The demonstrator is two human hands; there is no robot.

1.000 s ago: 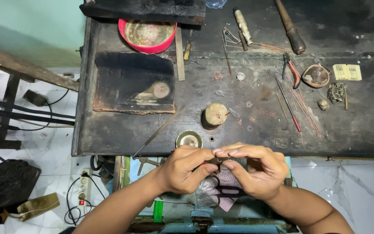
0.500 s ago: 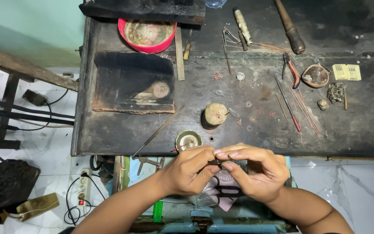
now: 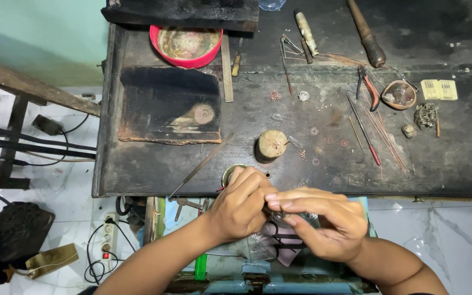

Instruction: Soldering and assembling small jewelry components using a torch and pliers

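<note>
Small piece, hidden between the fingertips at lower centre of frame, just below the bench (image 3: 137, 180) edge; its axis can't be told. Left hand (image 3: 240, 206) and right hand (image 3: 323, 224) touch, fingers pressed together, pinching it, equally near. One cork block (image 3: 272, 145) above, one red bowl (image 3: 187, 46) upper left.

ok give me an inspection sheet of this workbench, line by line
surface: dark, worn wooden bench.
job's things: something small pinched between both hands, too hidden to identify.
clutter: red bowl, cork stub, pliers, small filigree pieces, thin rods.
grippers: left hand and right hand meet fingertip to fingertip just below the bench edge.
cables: power strip and wires on the floor.
surroundings: white tiled floor, green wall.
</note>
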